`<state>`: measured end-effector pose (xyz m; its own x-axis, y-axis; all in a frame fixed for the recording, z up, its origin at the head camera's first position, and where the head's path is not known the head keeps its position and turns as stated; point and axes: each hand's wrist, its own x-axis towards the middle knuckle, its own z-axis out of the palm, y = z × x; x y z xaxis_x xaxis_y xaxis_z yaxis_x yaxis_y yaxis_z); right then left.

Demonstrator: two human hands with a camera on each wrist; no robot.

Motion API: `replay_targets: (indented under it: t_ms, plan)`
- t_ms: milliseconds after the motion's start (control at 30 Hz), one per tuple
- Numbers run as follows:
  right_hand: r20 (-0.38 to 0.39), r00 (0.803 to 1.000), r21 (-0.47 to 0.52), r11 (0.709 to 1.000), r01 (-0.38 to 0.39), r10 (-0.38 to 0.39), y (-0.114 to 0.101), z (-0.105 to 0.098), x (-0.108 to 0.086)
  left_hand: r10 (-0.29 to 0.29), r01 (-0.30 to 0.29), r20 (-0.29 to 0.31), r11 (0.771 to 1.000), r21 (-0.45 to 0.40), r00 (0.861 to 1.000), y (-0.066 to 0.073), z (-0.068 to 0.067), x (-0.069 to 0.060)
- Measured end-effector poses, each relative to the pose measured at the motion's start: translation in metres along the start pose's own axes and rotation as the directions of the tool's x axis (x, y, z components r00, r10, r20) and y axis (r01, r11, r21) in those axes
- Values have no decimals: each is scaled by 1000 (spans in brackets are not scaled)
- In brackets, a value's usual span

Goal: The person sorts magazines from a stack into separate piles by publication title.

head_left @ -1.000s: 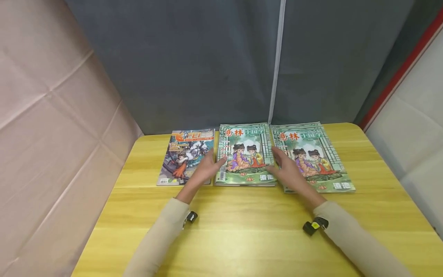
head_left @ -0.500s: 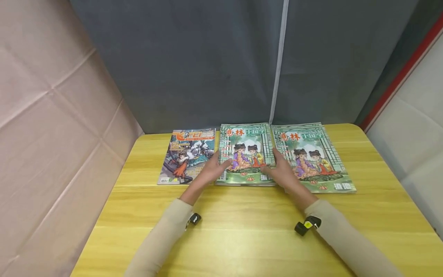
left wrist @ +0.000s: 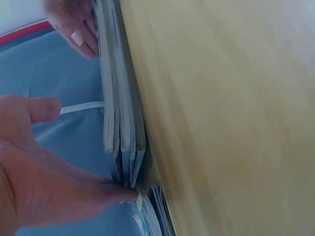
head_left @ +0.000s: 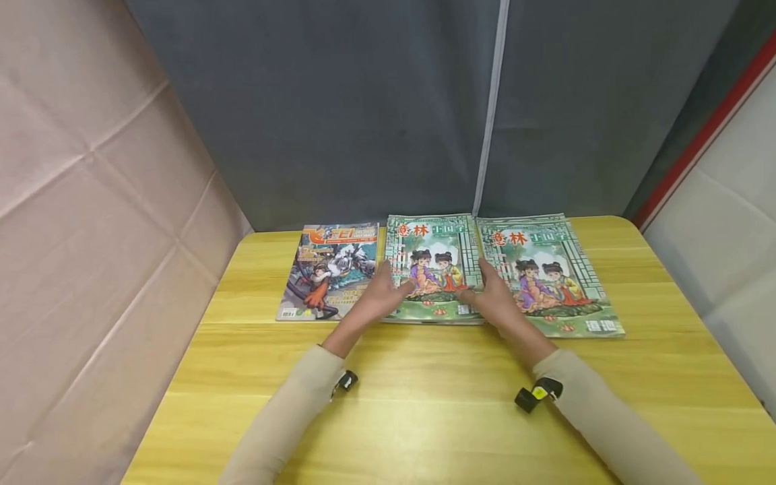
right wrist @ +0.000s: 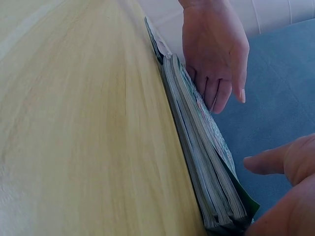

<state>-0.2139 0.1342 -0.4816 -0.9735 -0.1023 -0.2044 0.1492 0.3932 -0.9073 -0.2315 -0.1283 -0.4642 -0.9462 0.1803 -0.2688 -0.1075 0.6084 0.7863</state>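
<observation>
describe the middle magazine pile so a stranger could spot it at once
On the yellow table, look along the far edge. The middle pile is green-covered, between the dark left magazine and the right pile. The right pile's cover matches, but only the middle pile sits between the hands.

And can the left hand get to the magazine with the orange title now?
Probably yes: the left hand is close beside the orange-titled magazine, and nothing seems to lie on its cover. It may just have to leave the middle stack.
</observation>
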Motion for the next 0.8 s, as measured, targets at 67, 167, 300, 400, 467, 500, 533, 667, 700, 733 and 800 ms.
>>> replay_targets:
  t_ms: [67, 167, 300, 400, 467, 500, 533, 667, 700, 733, 800]
  plan:
    - [-2, 1000, 0, 1000, 0, 0, -1, 0, 0, 13, -13, -15, 999, 40, 1000, 1, 3, 0]
    - [-8, 1000, -10, 1000, -2, 2, -2, 1, 0, 34, -31, -37, 996, 86, 999, 2, 6, -1]
    - [-16, 1000, -10, 1000, -17, 17, -3, 3, -1, 69, -65, -41, 993, 94, 997, 1, 7, -2]
    - [-24, 999, 14, 1000, -24, 24, -5, 4, -1, 71, -68, -66, 997, 48, 995, 1, 7, -1]
    - [-30, 999, 30, 999, -25, 25, -6, 4, -1, 64, -64, -91, 998, 9, 994, 2, 7, -1]
    - [-33, 999, 36, 999, -24, 25, -7, 4, -1, 62, -63, -104, 998, -8, 993, 2, 7, -1]
    - [-36, 999, 42, 999, -23, 24, -7, 5, -1, 59, -62, -115, 998, -24, 992, 3, 7, -2]
    - [-46, 999, 74, 997, -24, 27, -9, 6, -1, 63, -73, -138, 995, -66, 988, 7, 7, -4]
    - [-49, 998, 84, 996, -24, 28, -9, 6, -1, 65, -77, -142, 994, -80, 988, 9, 7, -4]
    - [-52, 998, 92, 995, -26, 31, -9, 6, -1, 65, -80, -147, 992, -98, 987, 10, 7, -5]
    - [-58, 998, 114, 993, -33, 40, -9, 6, 0, 68, -94, -154, 982, -165, 986, 12, 7, -4]
